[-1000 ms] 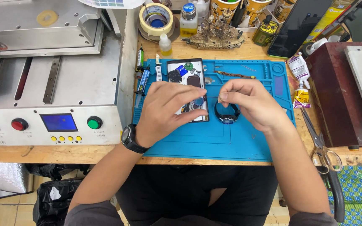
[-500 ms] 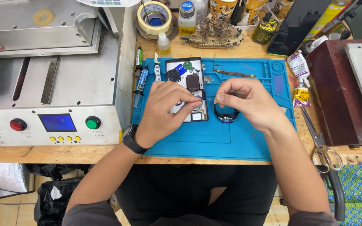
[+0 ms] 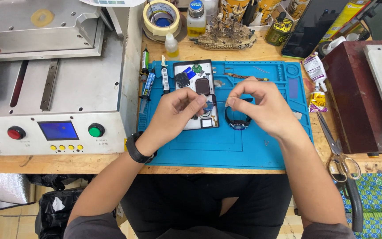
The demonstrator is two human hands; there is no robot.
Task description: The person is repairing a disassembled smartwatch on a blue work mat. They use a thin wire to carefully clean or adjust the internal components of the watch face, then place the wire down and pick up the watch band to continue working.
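Left hand (image 3: 177, 113): thumb and forefinger pinched on a very small blue-grey part (image 3: 208, 105), other fingers curled; exactly what the part is cannot be told. Right hand (image 3: 261, 106): thumb and forefinger closed on the far end of a thin wire or thread (image 3: 219, 102) running to that part, held just above the small white parts tray (image 3: 211, 125).

Just right of the tray: a round watch case (image 3: 238, 123), lying on the blue silicone mat (image 3: 226, 146). Left of the tray, tube-shaped pens; further left, the grey press machine (image 3: 49, 88).

Judgement: part very light, likely fragile and easily dropped. Take it by the edges with fingertips only, minimal squeeze; keep the thread gently taut, not tugged.
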